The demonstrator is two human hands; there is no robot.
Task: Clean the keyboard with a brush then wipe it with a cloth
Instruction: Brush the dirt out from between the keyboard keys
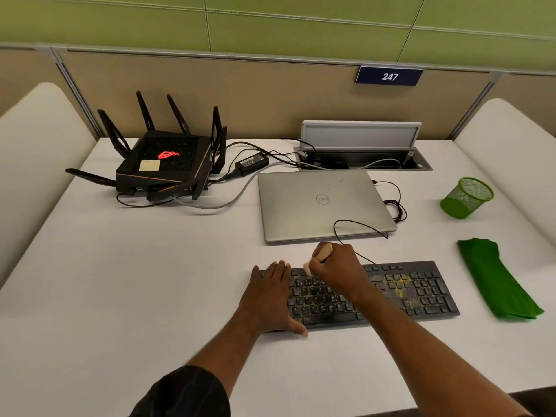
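most of brush (324, 251) hidden inside right hand (335, 267) grip, left hand (270, 296) flat on keyboard (418, 291)

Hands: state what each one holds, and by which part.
The right hand grips the brush by its wooden handle, bristles on the keyboard. The left hand holds nothing, flat on the keyboard's left end.

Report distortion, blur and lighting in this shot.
Head view: wide-angle lens bows the partition rail and desk edges; light is soft and even, with only faint shadow under the left hand; the brush bristles in the right hand are blurred; the laptop lid shows no harsh glare.
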